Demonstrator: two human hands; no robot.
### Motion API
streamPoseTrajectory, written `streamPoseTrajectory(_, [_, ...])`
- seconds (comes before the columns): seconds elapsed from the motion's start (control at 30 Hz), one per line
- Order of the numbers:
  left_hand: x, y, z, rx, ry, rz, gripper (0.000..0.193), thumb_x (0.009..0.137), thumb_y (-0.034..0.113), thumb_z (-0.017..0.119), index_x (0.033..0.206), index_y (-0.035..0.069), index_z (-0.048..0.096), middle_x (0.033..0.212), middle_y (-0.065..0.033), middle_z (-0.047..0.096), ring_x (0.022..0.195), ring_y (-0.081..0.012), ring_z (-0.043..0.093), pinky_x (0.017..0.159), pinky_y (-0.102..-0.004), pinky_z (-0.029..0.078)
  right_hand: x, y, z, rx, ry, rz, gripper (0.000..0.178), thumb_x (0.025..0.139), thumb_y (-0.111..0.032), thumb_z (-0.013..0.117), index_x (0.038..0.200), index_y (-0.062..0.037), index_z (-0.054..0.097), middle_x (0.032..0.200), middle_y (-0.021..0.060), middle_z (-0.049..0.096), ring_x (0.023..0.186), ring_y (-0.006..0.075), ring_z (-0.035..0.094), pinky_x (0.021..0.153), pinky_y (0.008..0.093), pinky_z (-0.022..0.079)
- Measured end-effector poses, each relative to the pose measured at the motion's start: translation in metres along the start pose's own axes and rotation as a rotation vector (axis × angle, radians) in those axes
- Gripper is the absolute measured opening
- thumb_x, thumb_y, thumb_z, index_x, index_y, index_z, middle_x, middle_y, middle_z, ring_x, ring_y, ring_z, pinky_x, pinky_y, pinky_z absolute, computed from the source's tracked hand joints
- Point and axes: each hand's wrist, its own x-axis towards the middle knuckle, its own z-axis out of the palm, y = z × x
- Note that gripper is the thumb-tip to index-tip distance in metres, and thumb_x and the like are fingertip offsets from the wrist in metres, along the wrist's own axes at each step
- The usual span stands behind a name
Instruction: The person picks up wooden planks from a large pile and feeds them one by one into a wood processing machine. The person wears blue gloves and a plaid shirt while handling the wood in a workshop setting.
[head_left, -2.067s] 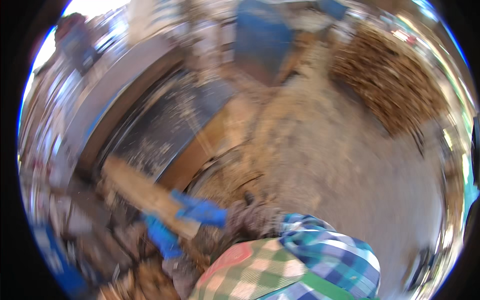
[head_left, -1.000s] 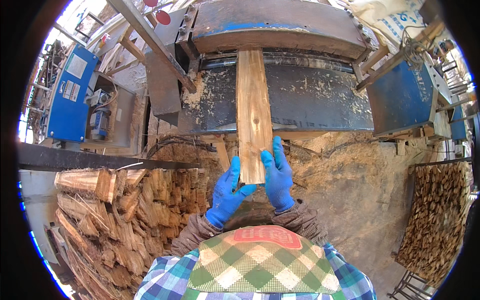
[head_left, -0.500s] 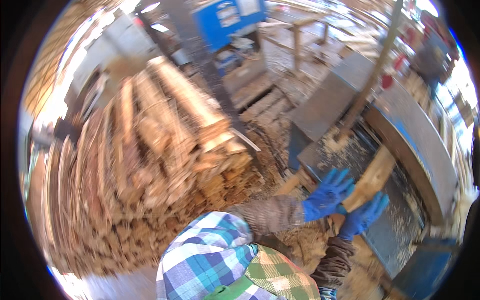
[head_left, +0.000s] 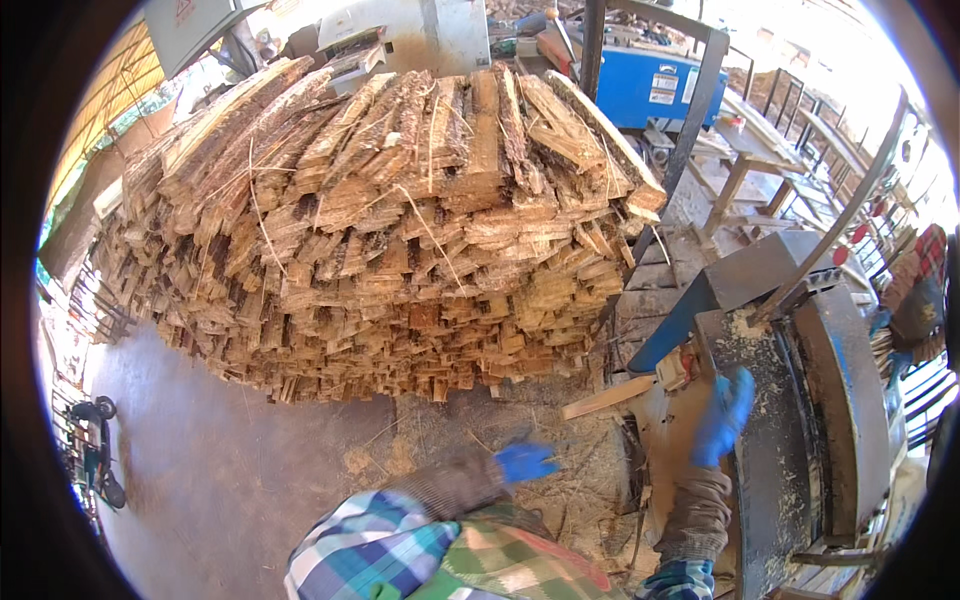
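Grip looks empty to me: left hand loosely open, blurred right hand seemingly open by the machine, board now released, both free

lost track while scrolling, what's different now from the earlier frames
Both hands are off the board, which no longer shows. The left hand has drawn back leftward from the machine bed; the right hand, blurred, is by its edge. The view turned left. The wood stack looks unchanged.
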Motion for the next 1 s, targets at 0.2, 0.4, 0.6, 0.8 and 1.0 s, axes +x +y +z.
streamPoseTrajectory(0.2, [-0.201,-0.071,-0.002,-0.274,-0.086,-0.087,0.054,0.104,0.051,0.047,0.136,0.012,0.061,0.139,-0.0201,0.059,0.126,-0.0385,0.058,0.108,-0.0458,0.044,-0.002,-0.218,0.142,-0.334,-0.379,-0.656,0.068,0.098,-0.039,0.066,0.151,-0.0048,0.043,0.151,0.0226,0.047,0.137,0.0376,0.049,0.113,0.0445,0.041])
streamPoseTrajectory(0.4, [-0.253,-0.136,0.029,-0.345,0.243,-0.254,0.061,0.103,0.049,0.05,0.144,0.004,0.053,0.148,-0.0203,0.053,0.136,-0.0357,0.051,0.112,-0.0427,0.041,0.031,-0.336,0.261,-0.575,-0.878,-0.449,0.078,0.099,-0.042,0.058,0.162,-0.0149,0.021,0.156,0.018,0.041,0.14,0.0345,0.047,0.112,0.0462,0.043])
streamPoseTrajectory(0.6, [-0.242,-0.119,-0.062,-0.55,0.158,-0.181,0.065,0.103,0.049,0.052,0.148,0.002,0.048,0.154,-0.0188,0.048,0.142,-0.0305,0.045,0.118,-0.0376,0.034,0.057,-0.316,0.31,-1.054,-0.725,-0.624,0.071,0.099,-0.026,0.055,0.16,-0.0095,0.022,0.127,0.0151,0.06,0.106,0.0283,0.068,0.079,0.041,0.059])
streamPoseTrajectory(0.8, [-0.148,-0.025,-0.215,-1.163,-0.043,0.323,0.097,0.098,0.069,0.044,0.163,0.009,0.004,0.167,-0.024,0.012,0.152,-0.0395,0.025,0.123,-0.0488,0.027,-0.033,-0.306,0.205,-0.922,-0.504,-0.928,0.073,0.088,-0.005,0.059,0.155,-0.0048,0.031,0.111,0.0085,0.056,0.085,0.0177,0.068,0.068,0.0291,0.055])
streamPoseTrajectory(1.0, [-0.042,0.14,-0.27,-1.643,0.04,0.599,0.063,0.105,0.037,0.055,0.156,0.011,0.029,0.147,-0.0169,0.05,0.136,-0.0366,0.05,0.11,-0.0536,0.048,-0.18,-0.23,0.041,-0.85,-0.635,-0.735,0.066,0.084,-0.017,0.07,0.147,-0.009,0.049,0.151,0.0215,0.042,0.137,0.0409,0.05,0.102,0.0455,0.052])
